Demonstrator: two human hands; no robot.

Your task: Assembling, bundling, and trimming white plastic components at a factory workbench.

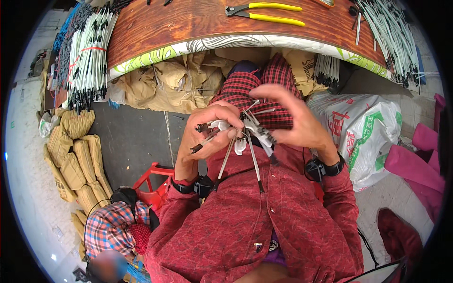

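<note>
My left hand [207,132] is closed around a small bunch of thin white cable pieces with black ends [245,141]; they fan out above my lap. Some of them hang down toward my red shirt. My right hand [292,118] is beside the bunch, its fingers curled over it and its fingertips touching the upper ends. Both hands are held over my knees, which are in red checked cloth [264,85]. A black band is on each wrist.
A wooden table [188,23] with yellow-handled cutters [269,12] is ahead. Bundles of white cables lie at its left [89,52] and right [391,37]. Brown sacks [174,80], a printed plastic bag [368,127], a red crate [151,179] and tan bundles [75,160] surround me.
</note>
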